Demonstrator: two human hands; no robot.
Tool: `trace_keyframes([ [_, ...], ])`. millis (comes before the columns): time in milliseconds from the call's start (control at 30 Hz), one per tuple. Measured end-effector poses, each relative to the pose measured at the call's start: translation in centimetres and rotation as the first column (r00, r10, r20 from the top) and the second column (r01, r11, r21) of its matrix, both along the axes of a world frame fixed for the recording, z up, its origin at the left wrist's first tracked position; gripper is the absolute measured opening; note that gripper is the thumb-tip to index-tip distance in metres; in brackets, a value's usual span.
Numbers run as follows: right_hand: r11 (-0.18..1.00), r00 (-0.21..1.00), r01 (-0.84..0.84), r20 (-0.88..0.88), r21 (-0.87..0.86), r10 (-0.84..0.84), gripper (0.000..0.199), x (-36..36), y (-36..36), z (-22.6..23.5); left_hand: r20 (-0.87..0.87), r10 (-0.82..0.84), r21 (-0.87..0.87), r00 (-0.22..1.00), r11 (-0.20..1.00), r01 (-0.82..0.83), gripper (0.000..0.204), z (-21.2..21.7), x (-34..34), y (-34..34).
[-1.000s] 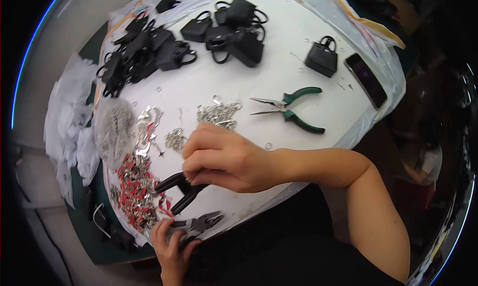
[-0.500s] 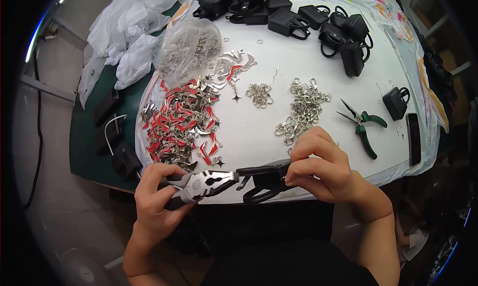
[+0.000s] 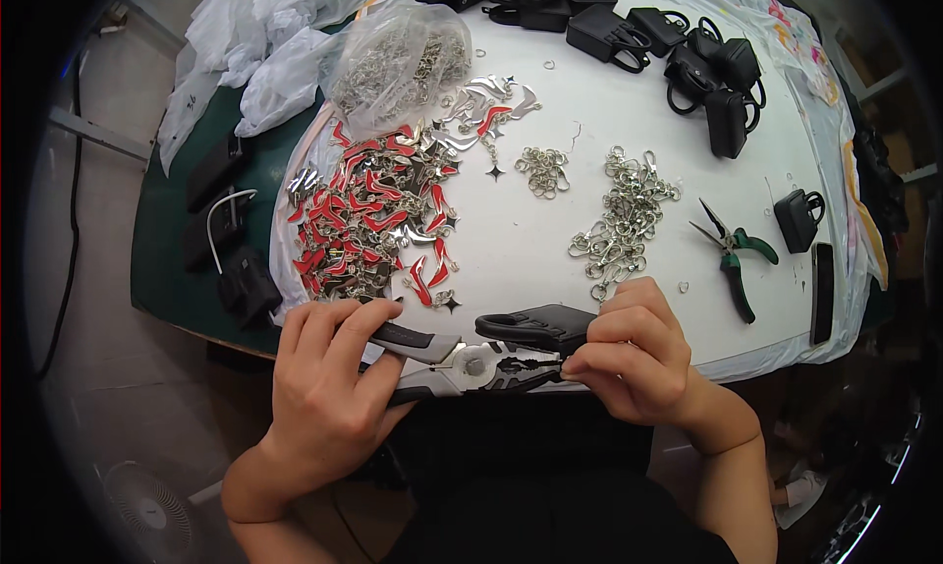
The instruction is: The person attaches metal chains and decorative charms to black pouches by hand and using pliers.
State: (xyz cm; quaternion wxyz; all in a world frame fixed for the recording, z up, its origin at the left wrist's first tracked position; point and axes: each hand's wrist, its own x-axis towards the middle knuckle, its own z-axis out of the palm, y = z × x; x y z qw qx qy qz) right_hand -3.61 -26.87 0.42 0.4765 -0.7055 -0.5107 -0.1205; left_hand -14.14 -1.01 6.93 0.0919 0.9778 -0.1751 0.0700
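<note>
My left hand grips a pair of combination pliers with grey and black handles spread apart. The pliers' jaws reach right, to the fingertips of my right hand. That hand is closed on a small black handbag, held just above the pliers at the table's front edge. Whatever small part lies between the jaws and fingertips is too hidden to make out. Left of the bag lies a pile of red and silver high-heel-shaped charms. Beyond my right hand lies a heap of silver swivel clasps.
Green-handled needle-nose pliers lie at the right, near a single black mini bag and a black phone. A clear bag of metal parts stands at the back left. Several black mini bags crowd the back right.
The pliers have turned, their handles have spread, and the jaws have moved right to my right fingertips. The black handbag has turned slightly and now sits above the jaws.
</note>
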Motion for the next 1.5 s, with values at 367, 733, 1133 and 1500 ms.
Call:
trace_keyframes([
  [367, 0.77, 0.866, 0.463, 0.038, -0.439, -0.499, 0.075, 4.8, -12.1, -0.3, -0.023, 0.014, -0.048, 1.0, 0.999, -0.015, 0.038, -1.0, 0.6, 1.8],
  [733, 0.527, 0.769, 0.503, 0.077, -0.685, -0.634, 0.049, 4.4, -15.8, -1.5, -0.103, 0.089, -0.105, 0.991, 0.989, -0.1, 0.049, -0.4, 1.7, 2.9],
  [1133, 0.725, 0.986, 0.152, 0.156, -0.672, -0.063, 0.069, 1.5, -5.4, 6.7, -0.066, 0.035, -0.086, 0.997, 0.995, -0.041, 0.062, -0.5, 1.5, 3.4],
  [1500, 0.743, 0.947, 0.237, 0.319, -0.625, -0.034, 0.064, 1.4, -5.1, 7.0, -0.06, 0.052, -0.108, 0.997, 0.992, -0.058, 0.06, -0.6, 1.3, 3.8],
])
